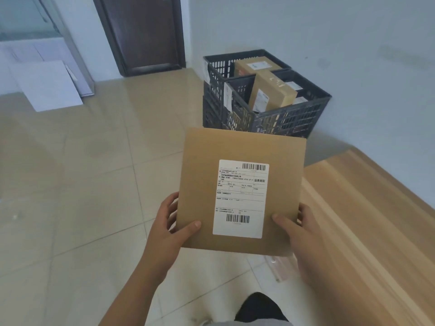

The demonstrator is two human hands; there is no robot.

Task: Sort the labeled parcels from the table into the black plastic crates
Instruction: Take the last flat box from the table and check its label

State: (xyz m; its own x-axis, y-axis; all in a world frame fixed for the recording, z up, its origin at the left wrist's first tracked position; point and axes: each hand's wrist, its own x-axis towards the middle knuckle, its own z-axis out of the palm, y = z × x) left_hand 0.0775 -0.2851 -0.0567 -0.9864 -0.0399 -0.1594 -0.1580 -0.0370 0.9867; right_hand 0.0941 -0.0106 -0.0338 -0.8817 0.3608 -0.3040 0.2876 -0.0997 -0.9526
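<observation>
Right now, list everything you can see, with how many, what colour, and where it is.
flat parcel: one, brown cardboard with a white label, held up in the middle, label facing the camera
crates: at least two, black plastic, on the floor by the wall ahead
boxes in crates: at least two, brown, one leaning in the nearer crate
table: one, light wood, at right
door: one, dark brown, far wall
white boards: several, leaning at far left
floor: beige tiles
left hand: grip on the parcel's left edge
right hand: grip on its right edge
</observation>
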